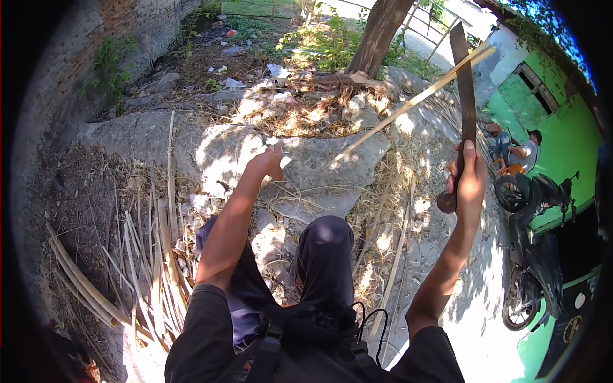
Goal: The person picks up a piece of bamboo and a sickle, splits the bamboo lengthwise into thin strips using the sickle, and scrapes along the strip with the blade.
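My right hand (469, 175) is wrapped round the handle of a machete (464, 96), its long dark blade pointing up and a rounded knob at the lower end. Ahead of me my left hand (271, 165) is held over a big grey stone (223, 143). Its fingers look curled, with a small pale patch beside them; whether they hold anything is unclear. A pale split bamboo strip (408, 107) slants from the stone up to the right, crossing the blade's line in the view. Its lower end stops short of my left hand.
Many bamboo strips (163, 255) lie in a heap at my left. A tree trunk (380, 38) rises behind the stone, with dry litter around it. On the right are a parked motorbike (533, 255), a seated person (525, 153) and a green wall (575, 147).
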The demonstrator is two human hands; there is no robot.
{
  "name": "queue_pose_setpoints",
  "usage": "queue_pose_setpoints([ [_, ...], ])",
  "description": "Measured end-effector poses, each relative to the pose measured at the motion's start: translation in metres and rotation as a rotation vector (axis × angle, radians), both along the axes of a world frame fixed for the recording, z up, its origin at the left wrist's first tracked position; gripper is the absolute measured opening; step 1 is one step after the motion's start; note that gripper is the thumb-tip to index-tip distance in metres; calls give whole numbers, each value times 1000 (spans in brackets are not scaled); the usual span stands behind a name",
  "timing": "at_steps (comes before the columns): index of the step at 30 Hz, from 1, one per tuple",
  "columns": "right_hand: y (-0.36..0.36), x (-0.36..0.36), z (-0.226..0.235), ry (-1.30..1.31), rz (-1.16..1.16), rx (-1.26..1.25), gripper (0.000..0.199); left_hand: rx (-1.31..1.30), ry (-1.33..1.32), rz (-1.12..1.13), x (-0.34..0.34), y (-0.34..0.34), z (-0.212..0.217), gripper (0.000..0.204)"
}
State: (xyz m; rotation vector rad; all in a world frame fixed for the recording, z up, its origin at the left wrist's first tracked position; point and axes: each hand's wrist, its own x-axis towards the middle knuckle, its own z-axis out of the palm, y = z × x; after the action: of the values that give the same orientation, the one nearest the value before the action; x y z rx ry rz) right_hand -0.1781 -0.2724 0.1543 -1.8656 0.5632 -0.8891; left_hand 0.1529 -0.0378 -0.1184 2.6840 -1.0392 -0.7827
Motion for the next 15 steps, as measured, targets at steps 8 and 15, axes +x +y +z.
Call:
queue_pose_setpoints([
  [8, 57, -58, 73, -127, -190, -111, 41, -42, 11, 18, -1, 1, 14, 121],
  [15, -2, 27, -18, 64, -129, -107, 45, -35, 15, 4, -2, -5, 5, 125],
])
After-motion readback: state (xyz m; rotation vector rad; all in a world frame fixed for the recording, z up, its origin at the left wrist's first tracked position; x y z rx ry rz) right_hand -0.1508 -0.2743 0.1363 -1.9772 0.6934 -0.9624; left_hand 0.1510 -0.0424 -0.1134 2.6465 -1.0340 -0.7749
